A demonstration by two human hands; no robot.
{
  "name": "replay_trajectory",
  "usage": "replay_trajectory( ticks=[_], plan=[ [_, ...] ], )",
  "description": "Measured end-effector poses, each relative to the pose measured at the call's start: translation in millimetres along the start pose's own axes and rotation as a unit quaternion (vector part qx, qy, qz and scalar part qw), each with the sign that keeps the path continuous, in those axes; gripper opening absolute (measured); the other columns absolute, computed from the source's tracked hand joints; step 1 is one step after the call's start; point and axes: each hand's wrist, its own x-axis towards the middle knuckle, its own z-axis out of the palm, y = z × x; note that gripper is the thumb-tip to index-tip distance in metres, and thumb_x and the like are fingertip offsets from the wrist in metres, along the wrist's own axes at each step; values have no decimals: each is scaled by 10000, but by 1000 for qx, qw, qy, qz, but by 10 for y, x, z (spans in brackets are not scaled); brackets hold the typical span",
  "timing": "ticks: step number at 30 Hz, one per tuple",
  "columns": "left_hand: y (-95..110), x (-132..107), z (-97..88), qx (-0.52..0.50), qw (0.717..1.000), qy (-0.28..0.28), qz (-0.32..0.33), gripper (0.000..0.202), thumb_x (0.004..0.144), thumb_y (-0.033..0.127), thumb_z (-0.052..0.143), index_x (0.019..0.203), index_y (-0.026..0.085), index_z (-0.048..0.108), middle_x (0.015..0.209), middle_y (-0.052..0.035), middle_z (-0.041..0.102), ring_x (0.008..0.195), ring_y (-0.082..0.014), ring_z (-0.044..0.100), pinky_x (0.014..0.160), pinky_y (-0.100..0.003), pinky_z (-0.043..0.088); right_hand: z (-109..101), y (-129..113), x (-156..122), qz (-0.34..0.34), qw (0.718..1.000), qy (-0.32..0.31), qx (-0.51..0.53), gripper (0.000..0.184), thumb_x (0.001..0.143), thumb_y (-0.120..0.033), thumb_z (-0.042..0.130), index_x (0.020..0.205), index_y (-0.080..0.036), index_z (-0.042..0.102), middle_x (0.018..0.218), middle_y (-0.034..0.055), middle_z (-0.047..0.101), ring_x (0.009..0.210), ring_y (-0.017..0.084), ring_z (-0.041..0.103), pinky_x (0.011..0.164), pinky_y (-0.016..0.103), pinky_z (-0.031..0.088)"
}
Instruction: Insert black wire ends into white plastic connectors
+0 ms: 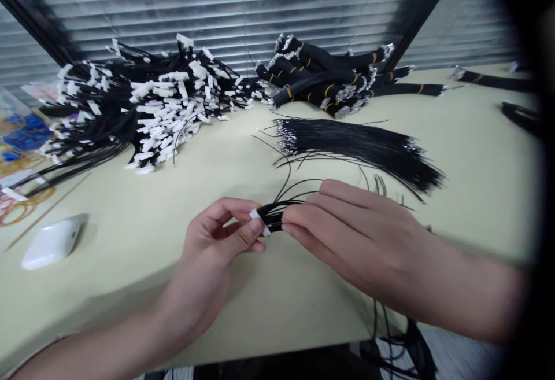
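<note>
My left hand pinches a small white connector between thumb and fingers. Several thin black wires run from that connector to the right. My right hand is closed on these wires right beside the connector, fingers pressed together. Both hands hover just above the pale green table, near its front edge. The wires trail out under my right hand and over the table edge.
A loose fan of black wires with metal tips lies behind my hands. Behind it sit banded black wire bundles. A big heap of finished white-plugged harnesses fills the back left. A white case and rubber bands lie left.
</note>
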Motion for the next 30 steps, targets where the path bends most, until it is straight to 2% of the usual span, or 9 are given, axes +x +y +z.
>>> replay_trajectory(
  ticks=[5, 10, 13, 16, 17, 19, 23, 27, 30],
  plan=[
    [-32, 4, 2, 2, 1000, -6, 5, 102, 734, 155, 738, 799, 216, 689, 699, 45, 561, 560, -40, 548, 538, -107, 454, 58, -37, 0, -4, 1000, 16, -26, 136, 853, -40, 509, 820, -91, 631, 670, 52, 567, 594, 180, 455, 557, 360, 400],
    [-64, 29, 12, 9, 1000, 8, -5, 111, 717, 160, 748, 798, 203, 686, 718, 37, 548, 580, -51, 522, 508, -112, 451, 149, -68, 7, -10, 999, 42, -28, 139, 858, -57, 507, 794, -83, 628, 649, 55, 556, 600, 188, 454, 539, 343, 386],
    [-44, 48, 18, 33, 999, 15, -4, 104, 729, 190, 738, 812, 194, 676, 761, 15, 540, 650, -83, 502, 480, -116, 450, 136, 33, 62, 90, 986, -13, 142, 147, 899, -117, 492, 810, -130, 609, 682, 23, 587, 630, 154, 501, 565, 291, 420],
    [-17, 59, 10, 60, 998, 27, -7, 99, 752, 218, 717, 833, 197, 665, 794, 4, 521, 701, -105, 489, 486, -132, 463, 122, 321, 127, 231, 912, -71, 333, 216, 961, -269, 427, 850, -189, 595, 714, -24, 624, 624, 105, 563, 550, 219, 451],
    [-12, 60, 5, 64, 997, 33, -7, 102, 755, 222, 711, 843, 199, 663, 799, 3, 512, 715, -111, 489, 486, -136, 464, 137, 457, 140, 254, 905, -63, 335, 241, 968, -307, 403, 869, -197, 595, 745, -21, 638, 645, 106, 583, 563, 219, 466],
    [-11, 58, -6, 67, 997, 38, -5, 109, 759, 229, 704, 856, 201, 662, 805, -1, 501, 740, -123, 491, 486, -145, 465, 211, 759, 141, 270, 919, -33, 286, 251, 965, -336, 390, 946, -192, 595, 846, 14, 654, 733, 135, 602, 649, 264, 491],
    [-22, 53, -13, 64, 997, 32, -12, 111, 757, 239, 701, 853, 205, 656, 806, -1, 504, 763, -130, 497, 504, -152, 464, 482, 1268, 72, 254, 953, -27, 165, 116, 862, -227, 568, 943, -180, 637, 1007, 63, 629, 1002, 222, 550, 921, 407, 409],
    [-3, 48, 5, 61, 998, 32, -16, 116, 750, 228, 696, 855, 202, 654, 806, 0, 503, 758, -130, 494, 506, -157, 451, 698, 1432, 8, 229, 966, -69, 98, 177, 891, -301, 578, 981, -153, 613, 1027, 56, 607, 990, 207, 562, 895, 439, 442],
    [28, 38, 18, 64, 998, 25, -13, 99, 766, 215, 674, 860, 196, 648, 804, -1, 501, 765, -132, 495, 520, -160, 447, 731, 1443, 6, 225, 968, -84, 74, 206, 919, -326, 542, 1003, -147, 601, 1039, 59, 601, 948, 191, 579, 849, 409, 477]
  ],
)
